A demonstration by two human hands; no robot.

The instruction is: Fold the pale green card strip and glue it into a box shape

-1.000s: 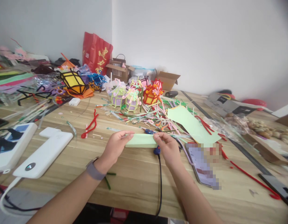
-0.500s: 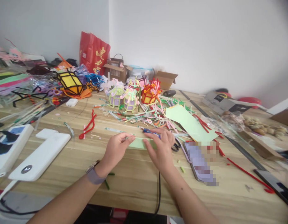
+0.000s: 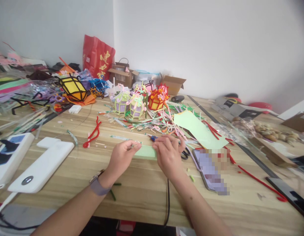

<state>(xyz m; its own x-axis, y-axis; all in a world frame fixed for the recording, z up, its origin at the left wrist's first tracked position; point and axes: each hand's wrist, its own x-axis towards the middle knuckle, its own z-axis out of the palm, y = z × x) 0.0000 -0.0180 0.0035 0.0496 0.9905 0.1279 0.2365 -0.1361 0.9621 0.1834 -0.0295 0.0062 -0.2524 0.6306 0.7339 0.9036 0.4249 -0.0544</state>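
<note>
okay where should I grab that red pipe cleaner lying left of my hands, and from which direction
Probably best to take the red pipe cleaner at its straight middle stretch, coming from above with a fingertip pinch across its width. It lies flat on the wooden table, thin and bent, with a loop at the near end; bare wood on both sides leaves room for fingers.

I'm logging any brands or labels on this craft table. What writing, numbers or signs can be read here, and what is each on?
Red bag: large yellow characters, too blurred to read.
Grey box: a small white mark on a dark label, unreadable.
Phone screen: blurred out, nothing readable.
Small cardboard box: a pale label, too small to read.
Green paper strip under the left hand and right hand: no print visible.
</note>
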